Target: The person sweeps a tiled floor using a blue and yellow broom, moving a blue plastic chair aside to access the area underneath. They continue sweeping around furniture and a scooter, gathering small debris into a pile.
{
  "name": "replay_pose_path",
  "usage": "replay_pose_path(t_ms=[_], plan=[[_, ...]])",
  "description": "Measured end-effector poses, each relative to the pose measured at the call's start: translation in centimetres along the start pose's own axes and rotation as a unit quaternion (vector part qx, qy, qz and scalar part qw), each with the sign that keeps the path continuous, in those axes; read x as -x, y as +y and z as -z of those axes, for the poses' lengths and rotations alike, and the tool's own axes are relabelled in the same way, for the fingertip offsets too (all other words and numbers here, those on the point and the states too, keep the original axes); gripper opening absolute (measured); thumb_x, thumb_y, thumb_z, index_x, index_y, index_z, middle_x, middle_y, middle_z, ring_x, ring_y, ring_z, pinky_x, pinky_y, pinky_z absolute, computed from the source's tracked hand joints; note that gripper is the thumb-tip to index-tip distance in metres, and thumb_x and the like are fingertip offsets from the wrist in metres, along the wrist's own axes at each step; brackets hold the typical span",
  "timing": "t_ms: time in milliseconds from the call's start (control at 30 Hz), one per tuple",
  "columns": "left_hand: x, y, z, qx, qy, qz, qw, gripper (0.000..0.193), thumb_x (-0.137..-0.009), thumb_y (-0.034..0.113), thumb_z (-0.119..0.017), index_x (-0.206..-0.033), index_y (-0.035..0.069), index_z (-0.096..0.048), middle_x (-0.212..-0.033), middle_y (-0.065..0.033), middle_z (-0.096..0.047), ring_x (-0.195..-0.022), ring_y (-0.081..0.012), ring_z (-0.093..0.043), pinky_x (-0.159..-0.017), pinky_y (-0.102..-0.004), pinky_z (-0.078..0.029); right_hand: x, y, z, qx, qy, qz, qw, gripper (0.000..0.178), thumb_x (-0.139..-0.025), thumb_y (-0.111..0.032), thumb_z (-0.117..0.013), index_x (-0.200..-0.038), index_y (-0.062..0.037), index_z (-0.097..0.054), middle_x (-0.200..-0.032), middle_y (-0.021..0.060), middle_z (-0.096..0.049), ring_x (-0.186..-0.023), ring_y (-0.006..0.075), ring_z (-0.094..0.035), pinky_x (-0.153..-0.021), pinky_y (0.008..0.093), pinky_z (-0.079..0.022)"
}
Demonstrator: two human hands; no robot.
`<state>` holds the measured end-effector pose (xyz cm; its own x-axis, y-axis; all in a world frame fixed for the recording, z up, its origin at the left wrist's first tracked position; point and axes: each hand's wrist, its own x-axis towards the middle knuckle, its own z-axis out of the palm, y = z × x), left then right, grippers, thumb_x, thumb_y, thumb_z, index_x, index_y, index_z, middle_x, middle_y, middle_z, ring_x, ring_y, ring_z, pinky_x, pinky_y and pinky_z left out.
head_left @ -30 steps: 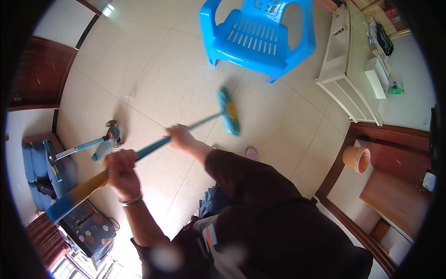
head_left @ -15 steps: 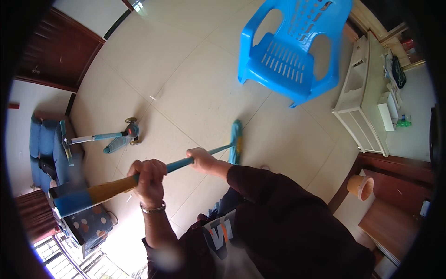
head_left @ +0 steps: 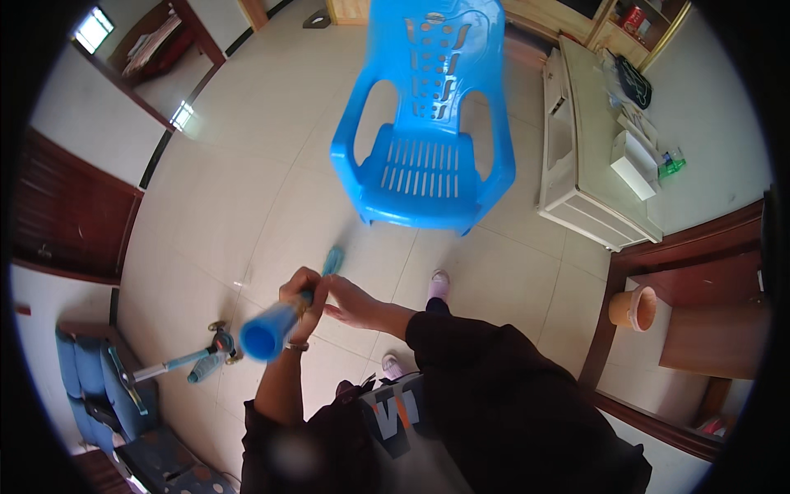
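Currently, you are gripping the mop (head_left: 270,331) with your left hand (head_left: 300,303), its fingers closing around the handle just below the thick blue end. That end is tilting up toward your head, while the teal mop head (head_left: 332,261) is showing against the floor (head_left: 271,206), beyond both hands and short of the blue chair (head_left: 418,211). Your right hand (head_left: 355,303) is sitting just beside the left, on the mop's right side, with its fingers partly extended; you cannot tell from this view whether it is holding the handle.

For containers, note that an orange pot (head_left: 623,311) is standing well to your right, near the red-brown door frame (head_left: 598,346). Its open mouth is showing, but its contents are not making themselves clear. A white box (head_left: 634,170) is lying on the pale cabinet (head_left: 586,148), its contents hidden, and a green bottle (head_left: 671,163) is resting beside it.
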<state>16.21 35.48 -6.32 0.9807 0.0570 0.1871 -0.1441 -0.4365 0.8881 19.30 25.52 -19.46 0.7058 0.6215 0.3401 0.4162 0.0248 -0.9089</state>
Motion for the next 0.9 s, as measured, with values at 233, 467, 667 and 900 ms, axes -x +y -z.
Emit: replay_pose_path(t_ms=[233,467,667,900], plan=[[-17.1,-0.1,-4.9,-0.049,-0.117,0.068,0.990,0.030,-0.086,0.004,-0.049,-0.115,0.008,-0.057,-0.049,0.0056,-0.042,-0.041,-0.0025,-0.036,-0.039,-0.0197,-0.031,5.3,8.8,17.8,0.137,0.089,-0.182,0.970,0.020,-0.079,-0.016,-0.064,-0.092,-0.0030,-0.057,-0.090,0.0136,-0.059,-0.086,0.0294,-0.058,-0.075,0.0381,-0.047],[-26.5,-12.2,-9.1,-0.178,-0.086,0.191,0.961,0.047,-0.082,0.018,-0.058,-0.124,0.007,-0.043,-0.058,-0.0037,-0.055,-0.040,-0.0102,-0.049,-0.037,-0.0246,-0.041,6.4,16.1,32.1,0.229,0.234,-0.349,0.878,0.021,-0.078,-0.020,-0.063,-0.089,-0.0033,-0.058,-0.090,0.0156,-0.060,-0.088,0.0333,-0.055,-0.076,0.0420,-0.043],[-33.2,-18.0,-9.0,-0.186,-0.114,0.333,0.917,0.063,-0.081,0.015,-0.058,-0.136,0.012,-0.029,-0.068,-0.0101,-0.059,-0.043,-0.0182,-0.057,-0.038,-0.0296,-0.047,5.8,21.9,39.5,0.405,0.292,-0.422,0.757,0.038,-0.075,-0.024,-0.067,-0.104,-0.0024,-0.055,-0.105,0.0174,-0.057,-0.100,0.0345,-0.052,-0.086,0.0433,-0.042],[-39.9,-25.5,-7.8,-0.102,-0.136,0.440,0.882,0.073,-0.085,0.021,-0.059,-0.140,0.000,-0.017,-0.075,-0.0085,-0.059,-0.042,-0.0148,-0.054,-0.038,-0.0270,-0.045,5.0,27.0,45.4,0.428,0.341,-0.538,0.642,0.063,-0.075,-0.032,-0.070,-0.120,0.0013,-0.042,-0.117,0.0227,-0.051,-0.107,0.0361,-0.052,-0.090,0.0438,-0.043]])
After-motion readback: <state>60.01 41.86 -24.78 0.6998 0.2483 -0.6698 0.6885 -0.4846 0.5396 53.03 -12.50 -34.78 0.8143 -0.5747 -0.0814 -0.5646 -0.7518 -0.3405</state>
